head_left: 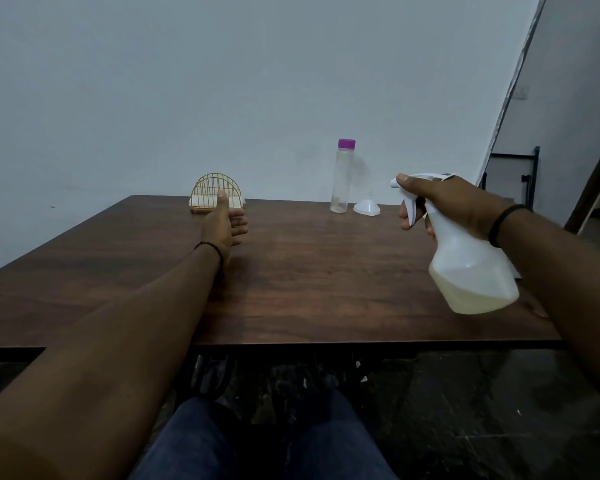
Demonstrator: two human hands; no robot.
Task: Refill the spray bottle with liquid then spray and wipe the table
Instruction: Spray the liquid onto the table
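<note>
My right hand [454, 206] grips the neck of a white spray bottle [471, 275] held above the right side of the brown wooden table [309, 271], fingers round the trigger and nozzle pointing left. Pale yellowish liquid fills the bottle's lower part. My left hand [226, 221] is stretched out over the far left of the table, fingers straight, holding nothing, just in front of a gold wire napkin holder [217, 195] with white napkins. A clear bottle with a purple cap [342, 178] stands at the far edge, nearly empty, with a white funnel [367, 206] beside it.
A pale wall stands right behind the table's far edge. A dark metal frame [520, 174] and a doorway lie at the far right. My legs in dark jeans [257, 441] show below the table's near edge, above a dark floor.
</note>
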